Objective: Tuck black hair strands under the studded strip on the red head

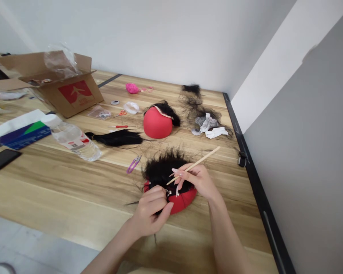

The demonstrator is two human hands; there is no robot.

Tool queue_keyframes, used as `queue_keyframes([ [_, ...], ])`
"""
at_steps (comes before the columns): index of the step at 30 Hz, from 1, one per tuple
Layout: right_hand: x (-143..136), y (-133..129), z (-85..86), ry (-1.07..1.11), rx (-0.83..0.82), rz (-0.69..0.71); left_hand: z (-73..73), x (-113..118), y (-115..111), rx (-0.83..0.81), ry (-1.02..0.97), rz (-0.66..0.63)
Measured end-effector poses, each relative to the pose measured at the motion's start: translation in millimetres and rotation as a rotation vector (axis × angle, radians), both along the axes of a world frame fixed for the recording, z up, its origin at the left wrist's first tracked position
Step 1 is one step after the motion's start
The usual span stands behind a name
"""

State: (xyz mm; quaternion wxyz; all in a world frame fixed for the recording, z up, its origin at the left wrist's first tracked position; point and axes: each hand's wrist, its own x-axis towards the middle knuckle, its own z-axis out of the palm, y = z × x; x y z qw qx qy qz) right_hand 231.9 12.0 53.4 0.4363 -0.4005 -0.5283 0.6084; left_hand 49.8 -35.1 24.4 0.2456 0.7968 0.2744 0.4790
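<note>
Wig hair (163, 167), black and frizzy, sits on a red dome-shaped block (183, 201) in the lower middle of the frame, on the wooden table (74, 190). The left hand (150, 211) is closed in a pinch on a thin lock at the front rim of the block, thumb and fingers pressed together. The right hand (198, 179) is curled around a thin wooden-handled hook tool (194, 164), held like a pen, its working end pointing down into the hair just beside the left fingertips, its free end slanting toward the upper right.

From how the hands stand, I judge the step in hand to be knotting strands into the cap on the block, with a good share of the dome already covered and the red front edge still bare. The next move seems to call for a small, steady pull of the tool tip while the left pinch keeps the lock taut; the tip itself is hidden in the hair.

Above, near the middle of the frame, a second red block (157, 123) carries only a little hair. A loose black hair bundle (117, 137) lies left of it, purple snips (133, 164) just below that, a plastic water bottle (74, 139) further left, and an open cardboard box (60, 87) in the upper left.
</note>
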Motion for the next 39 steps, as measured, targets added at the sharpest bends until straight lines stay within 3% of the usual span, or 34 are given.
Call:
queue_keyframes([
  [39,-9.1,4.5,-6.9,0.035,-0.019,-0.118,3.0,0.1,-4.1,0.056,0.039,-0.009],
])
